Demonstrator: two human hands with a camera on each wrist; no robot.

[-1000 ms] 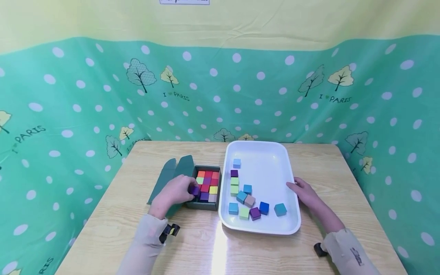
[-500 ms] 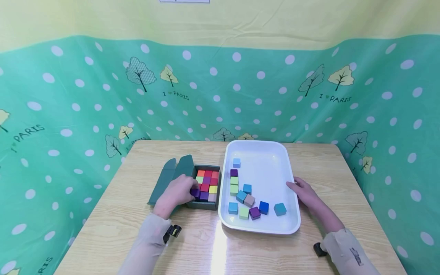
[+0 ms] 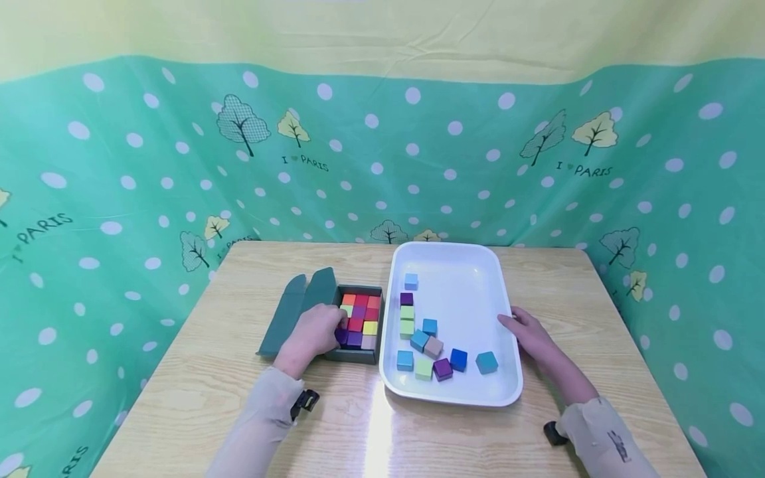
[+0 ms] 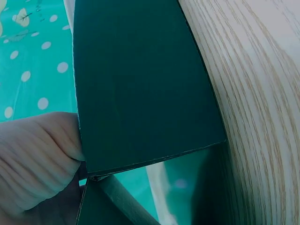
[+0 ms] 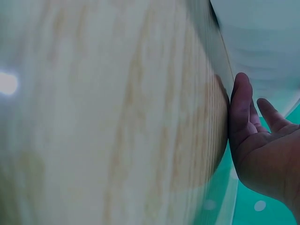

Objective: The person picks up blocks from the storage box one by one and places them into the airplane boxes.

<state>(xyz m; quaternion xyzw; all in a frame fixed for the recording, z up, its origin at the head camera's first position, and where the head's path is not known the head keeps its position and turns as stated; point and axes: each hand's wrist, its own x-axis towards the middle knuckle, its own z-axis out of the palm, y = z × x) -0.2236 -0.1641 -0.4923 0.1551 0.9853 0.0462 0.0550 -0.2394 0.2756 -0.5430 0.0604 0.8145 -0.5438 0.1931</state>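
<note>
In the head view my left hand (image 3: 317,330) reaches into a dark green box (image 3: 352,356), fingers bent around a purple cube (image 3: 341,336) in the box's near left corner. The fingertips hide part of the left column. Red, orange, yellow, green, purple and greyish cubes (image 3: 354,325) fill the box in rows. My right hand (image 3: 528,333) lies at the right rim of a white tray (image 3: 451,396), one digit reaching over the edge. Its fingers look extended in the right wrist view and hold no cube. The left wrist view shows mostly the box flap (image 4: 150,84); the left fingertips are hidden there.
Several loose cubes lie in the tray, among them a teal cube (image 3: 487,362), a dark blue cube (image 3: 459,359) and a light blue cube (image 3: 411,281). The open lid (image 3: 283,315) spreads left of the box on the wooden table (image 3: 197,358). A polka-dot curtain (image 3: 335,159) surrounds the table.
My left hand has lowered the purple cube into the box's near left corner and shifted slightly right. The right hand and the tray's cubes have stayed put.
</note>
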